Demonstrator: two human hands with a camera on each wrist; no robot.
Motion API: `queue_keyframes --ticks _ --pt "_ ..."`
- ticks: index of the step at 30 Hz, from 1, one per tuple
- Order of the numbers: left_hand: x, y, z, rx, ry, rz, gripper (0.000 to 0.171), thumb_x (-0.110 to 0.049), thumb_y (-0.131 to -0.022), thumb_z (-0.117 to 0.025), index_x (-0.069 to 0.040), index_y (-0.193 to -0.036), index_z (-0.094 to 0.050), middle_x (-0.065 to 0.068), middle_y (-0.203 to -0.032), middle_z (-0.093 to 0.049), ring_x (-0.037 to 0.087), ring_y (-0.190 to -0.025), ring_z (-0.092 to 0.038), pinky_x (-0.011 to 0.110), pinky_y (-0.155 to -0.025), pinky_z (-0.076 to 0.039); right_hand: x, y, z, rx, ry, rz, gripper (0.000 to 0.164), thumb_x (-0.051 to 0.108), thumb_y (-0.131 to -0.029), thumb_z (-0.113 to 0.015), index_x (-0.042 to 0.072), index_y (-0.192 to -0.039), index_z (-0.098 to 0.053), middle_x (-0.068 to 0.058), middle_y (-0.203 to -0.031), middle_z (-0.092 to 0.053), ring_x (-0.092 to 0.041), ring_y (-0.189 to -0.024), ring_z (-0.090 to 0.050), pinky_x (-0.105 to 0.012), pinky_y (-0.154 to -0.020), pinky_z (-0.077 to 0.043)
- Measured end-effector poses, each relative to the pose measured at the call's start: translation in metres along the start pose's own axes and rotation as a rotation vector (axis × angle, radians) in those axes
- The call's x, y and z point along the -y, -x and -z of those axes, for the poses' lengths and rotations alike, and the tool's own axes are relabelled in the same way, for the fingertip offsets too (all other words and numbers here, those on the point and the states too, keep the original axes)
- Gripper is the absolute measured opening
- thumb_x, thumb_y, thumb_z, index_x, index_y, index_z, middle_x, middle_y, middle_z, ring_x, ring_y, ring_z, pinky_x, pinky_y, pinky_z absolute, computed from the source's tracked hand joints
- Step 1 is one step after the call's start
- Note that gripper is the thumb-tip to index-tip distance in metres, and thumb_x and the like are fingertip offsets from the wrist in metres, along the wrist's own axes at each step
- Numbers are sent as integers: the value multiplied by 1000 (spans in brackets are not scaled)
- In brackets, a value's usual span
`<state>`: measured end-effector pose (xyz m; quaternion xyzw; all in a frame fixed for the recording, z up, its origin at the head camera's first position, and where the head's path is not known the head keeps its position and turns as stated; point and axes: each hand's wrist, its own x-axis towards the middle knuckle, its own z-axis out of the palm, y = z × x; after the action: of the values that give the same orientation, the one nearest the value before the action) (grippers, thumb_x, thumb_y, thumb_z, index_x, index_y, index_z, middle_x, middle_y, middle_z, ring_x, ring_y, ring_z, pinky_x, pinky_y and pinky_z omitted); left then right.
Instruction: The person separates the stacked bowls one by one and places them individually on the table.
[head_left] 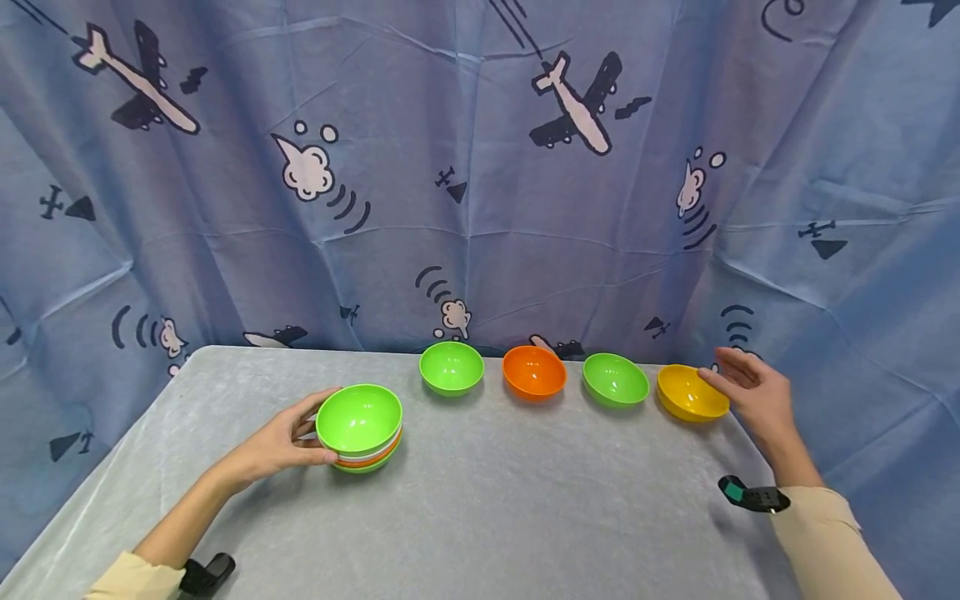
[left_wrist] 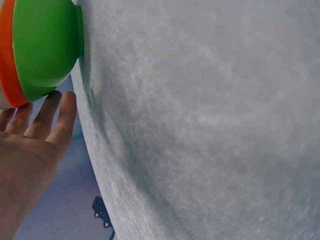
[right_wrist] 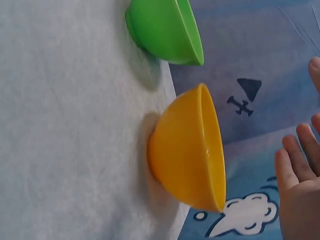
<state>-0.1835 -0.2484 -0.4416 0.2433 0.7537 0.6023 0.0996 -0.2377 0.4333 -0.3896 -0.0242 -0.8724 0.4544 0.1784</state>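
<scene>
In the head view my left hand [head_left: 288, 439] holds a stack of nested bowls [head_left: 360, 419] on the left part of the table, thumb on the near side and fingers on the far side. A light green bowl tops the stack; white, orange and green edges show below it. The left wrist view shows the fingers against the green bottom bowl [left_wrist: 47, 47] and the orange one [left_wrist: 9, 57]. By the yellow bowl [head_left: 692, 393] at the far right, my right hand [head_left: 757, 400] hovers with fingers apart. A gap separates it from the yellow bowl [right_wrist: 182, 150] in the right wrist view.
Along the table's back edge stand a green bowl [head_left: 452, 368], an orange bowl [head_left: 534, 373] and another green bowl [head_left: 615, 380], in line with the yellow one. A blue curtain [head_left: 420, 167] with printed planes hangs right behind the grey-white table [head_left: 480, 508].
</scene>
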Motion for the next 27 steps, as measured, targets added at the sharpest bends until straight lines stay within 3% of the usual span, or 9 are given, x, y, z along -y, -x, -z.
queue_keyframes --ticks 13,16,20,24,27 --pt "-2 0 -1 11 22 18 93 -1 -85 -81 3 -158 -23 31 -155 -29 53 -136 -35 33 -98 -50 21 -11 -43 173 -155 155 55 17 -95 -75 -5 -140 -54 -19 -134 -60 -2 -109 -61 -13 -87 -48" --pt "-2 -1 -1 14 19 14 94 -1 -85 -82 3 -158 -23 31 -155 -30 53 -136 -36 33 -98 -50 28 -11 -57 207 -188 181 53 15 -95 -75 -6 -139 -55 -20 -133 -61 -6 -110 -62 -14 -89 -48" --pt "0 -2 -2 14 9 8 94 -1 -85 -82 1 -158 -23 30 -154 -31 52 -134 -38 33 -98 -50 38 -11 -74 247 -219 205 51 14 -95 -75 -5 -138 -56 -19 -132 -61 -23 -116 -63 -16 -90 -49" --pt "3 -2 -1 16 -3 -5 93 0 -85 -82 0 -158 -24 29 -153 -33 27 -133 -48 33 -97 -50 44 -12 -92 287 -274 223 49 13 -95 -75 -5 -137 -57 -15 -130 -63 -36 -120 -59 -19 -92 -50" --pt "4 -2 -1 16 -6 -10 92 0 -85 -82 0 -158 -26 28 -153 -34 9 -127 -50 34 -97 -51 47 -13 -104 310 -310 235 48 10 -94 -75 -6 -136 -58 -15 -129 -64 -37 -120 -60 -21 -92 -50"
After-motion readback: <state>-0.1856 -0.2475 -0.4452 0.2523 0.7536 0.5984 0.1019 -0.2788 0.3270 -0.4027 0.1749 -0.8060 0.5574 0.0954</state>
